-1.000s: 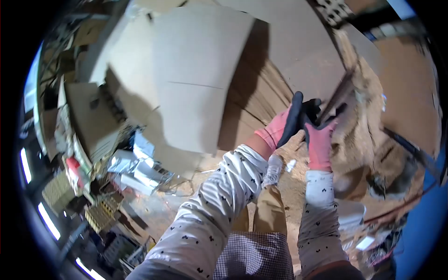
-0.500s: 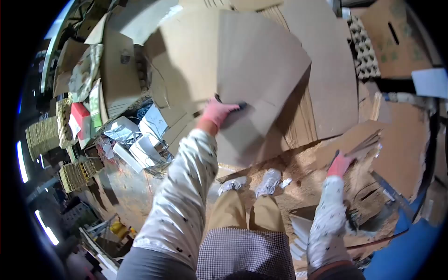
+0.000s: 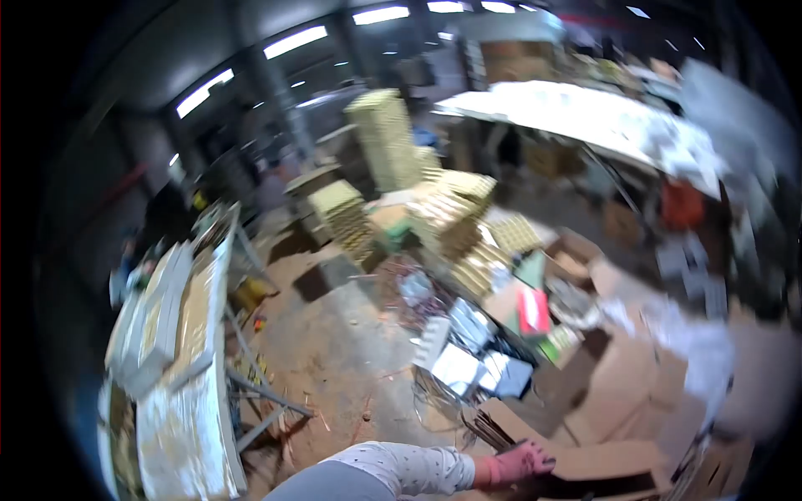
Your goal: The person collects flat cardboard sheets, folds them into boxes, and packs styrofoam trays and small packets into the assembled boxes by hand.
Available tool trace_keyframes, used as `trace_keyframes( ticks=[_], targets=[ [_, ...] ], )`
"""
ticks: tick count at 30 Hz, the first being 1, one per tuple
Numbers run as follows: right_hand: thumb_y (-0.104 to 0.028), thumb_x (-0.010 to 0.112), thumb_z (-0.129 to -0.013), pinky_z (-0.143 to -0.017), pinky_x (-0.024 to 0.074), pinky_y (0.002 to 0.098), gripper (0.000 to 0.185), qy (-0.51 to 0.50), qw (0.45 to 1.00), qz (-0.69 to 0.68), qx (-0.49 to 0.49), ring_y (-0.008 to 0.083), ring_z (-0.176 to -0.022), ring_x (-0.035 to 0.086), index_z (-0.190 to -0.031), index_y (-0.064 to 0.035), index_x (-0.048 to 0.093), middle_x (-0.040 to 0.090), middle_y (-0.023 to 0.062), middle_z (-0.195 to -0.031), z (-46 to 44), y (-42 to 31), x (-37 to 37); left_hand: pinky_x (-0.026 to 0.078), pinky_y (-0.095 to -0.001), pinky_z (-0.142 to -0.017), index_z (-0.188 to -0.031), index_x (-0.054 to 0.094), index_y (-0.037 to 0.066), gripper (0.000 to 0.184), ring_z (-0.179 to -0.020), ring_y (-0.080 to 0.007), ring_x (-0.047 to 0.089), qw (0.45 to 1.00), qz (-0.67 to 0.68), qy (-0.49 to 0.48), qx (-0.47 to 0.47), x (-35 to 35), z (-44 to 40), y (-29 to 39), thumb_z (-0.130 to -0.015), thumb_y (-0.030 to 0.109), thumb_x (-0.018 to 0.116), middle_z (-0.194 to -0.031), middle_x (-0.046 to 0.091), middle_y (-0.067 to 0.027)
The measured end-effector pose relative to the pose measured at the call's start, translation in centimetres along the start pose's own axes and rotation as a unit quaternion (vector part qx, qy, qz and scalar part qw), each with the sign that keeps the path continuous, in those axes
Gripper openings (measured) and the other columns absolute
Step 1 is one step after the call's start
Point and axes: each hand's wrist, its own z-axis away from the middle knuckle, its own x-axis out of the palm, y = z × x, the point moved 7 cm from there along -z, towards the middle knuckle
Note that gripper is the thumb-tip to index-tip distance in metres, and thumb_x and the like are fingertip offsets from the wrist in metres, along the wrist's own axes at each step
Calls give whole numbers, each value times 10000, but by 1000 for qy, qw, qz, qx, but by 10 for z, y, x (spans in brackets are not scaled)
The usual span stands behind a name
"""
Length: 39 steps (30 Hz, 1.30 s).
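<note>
My left hand (image 3: 520, 463), in a pink glove with dark fingertips, is at the bottom edge of the head view. Its fingers look curled at the near edge of a brown cardboard sheet (image 3: 606, 461), though blur softens the grip. More cardboard pieces (image 3: 622, 376) lie just beyond it. My right hand is out of the picture.
Scrap with white panels (image 3: 459, 367) and wires lies ahead on the floor. Behind it are stacked yellowish egg trays (image 3: 384, 142) and a red box (image 3: 532, 311). A metal-legged table (image 3: 188, 442) stands left; a long white-topped table (image 3: 576, 117) is at the back right.
The view has swung left and up from the floor cardboard to the wider workshop. My right hand, my feet and the large sheet under my left hand have left the picture.
</note>
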Motion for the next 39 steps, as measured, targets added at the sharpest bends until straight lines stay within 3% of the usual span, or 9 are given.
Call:
trace_keyframes(
  ticks=[2, 16, 29, 31, 33, 35, 36, 37, 39],
  targets=[
    [-218, 611, -848, -735, 480, 319, 377, -88, 994, 59, -30, 176, -848, 545, -1134, 2, 503, 556, 93, -1031, 23, -28, 94, 417, -353, -755, -1039, 536, 112, 269, -891, -234, 523, 986, -72, -150, -20, -52, 28, -17, -784, 182, 492, -963, 524, -85],
    [-208, 618, -823, -845, 443, 338, 523, -222, 930, 183, -229, 232, -1012, 497, -1254, -9, 398, 461, 134, -1200, 197, -92, 555, 415, -496, -786, -859, 652, 60, 287, -853, -277, 551, 870, -491, 2, -38, -493, 268, -246, -821, 257, 446, -906, 588, -101],
    [-198, 625, -800, -947, 409, 355, 675, -378, 796, 76, -467, 285, -1164, 453, -1364, -20, 301, 372, 172, -1357, 186, -54, 1105, 455, -531, -714, -779, 656, 3, 243, -715, -330, 568, 678, -725, -118, -25, -706, 448, -662, -727, 192, 514, -762, 610, -140],
    [-317, 580, -835, -928, 419, 355, 581, -589, 754, -84, -279, 262, -1143, 472, -1300, -19, 398, 451, 140, -1290, 214, -32, 1241, 453, -529, -718, -779, 654, 2, 245, -719, -330, 565, 645, -747, -145, -68, -759, 500, -726, -719, 194, 516, -758, 606, -142],
    [-416, 515, -866, -887, 450, 360, 522, -696, 587, -295, 290, 235, -1084, 522, -1220, -32, 505, 552, 109, -1183, 254, 12, 1371, 451, -527, -721, -778, 652, 0, 248, -723, -330, 562, 608, -770, -167, -102, -805, 562, -779, -711, 197, 518, -755, 601, -145],
    [-420, 510, -868, -762, 487, 336, 445, -637, 695, -307, 130, 206, -919, 573, -1144, -74, 553, 600, 78, -1038, 295, 22, 1447, 450, -524, -725, -777, 650, -1, 250, -727, -330, 559, 528, -814, -201, -134, -842, 628, -840, -703, 199, 520, -751, 597, -147],
    [-404, 521, -863, -756, 498, 347, 424, -683, 659, -274, 154, 209, -906, 589, -1130, -76, 560, 611, 75, -1030, 341, 21, 1492, 449, -523, -727, -777, 649, -2, 252, -729, -330, 557, 448, -855, -232, -120, -860, 667, -868, -700, 201, 521, -749, 595, -148],
    [-388, 532, -858, -749, 510, 358, 404, -727, 621, -238, 173, 212, -893, 604, -1116, -79, 568, 622, 73, -1023, 388, 20, 1536, 436, -513, -760, -777, 636, -11, 275, -772, -333, 551, 653, -689, -128, -287, -877, 710, -916, -682, 218, 516, -750, 574, -168],
    [-370, 559, -834, -832, 489, 425, 432, -691, 642, -200, 265, 262, -935, 604, -1146, -72, 551, 621, 86, -1059, 452, 35, 1604, 423, -500, -797, -855, 618, -22, 300, -831, -336, 558, 618, -703, -194, -293, -944, 766, -912, -730, 221, 494, -823, 571, -185]
  ],
)
